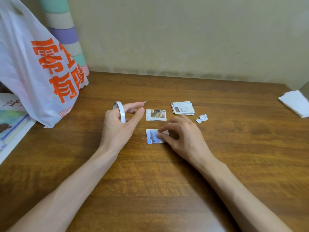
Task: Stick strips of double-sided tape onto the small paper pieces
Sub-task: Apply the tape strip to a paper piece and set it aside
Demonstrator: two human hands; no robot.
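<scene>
My left hand (120, 124) hovers over the wooden table (150, 173) with a thin white roll of double-sided tape (119, 111) looped around its fingers, and a small scrap sticks to the tip of one outstretched finger. My right hand (180, 133) presses its curled fingertips on a small bluish paper piece (152, 136) lying flat on the table. Just behind that piece lies a small stack of printed paper pieces (156, 115). A second stack of newsprint pieces (183, 108) sits further right.
Small white peeled scraps (202, 118) lie beside the right stack. A white plastic bag with orange print (38, 67) stands at the left, with a striped pastel column (65, 34) behind it and printed sheets (11, 121) beneath. White folded paper (296, 102) rests at the right edge.
</scene>
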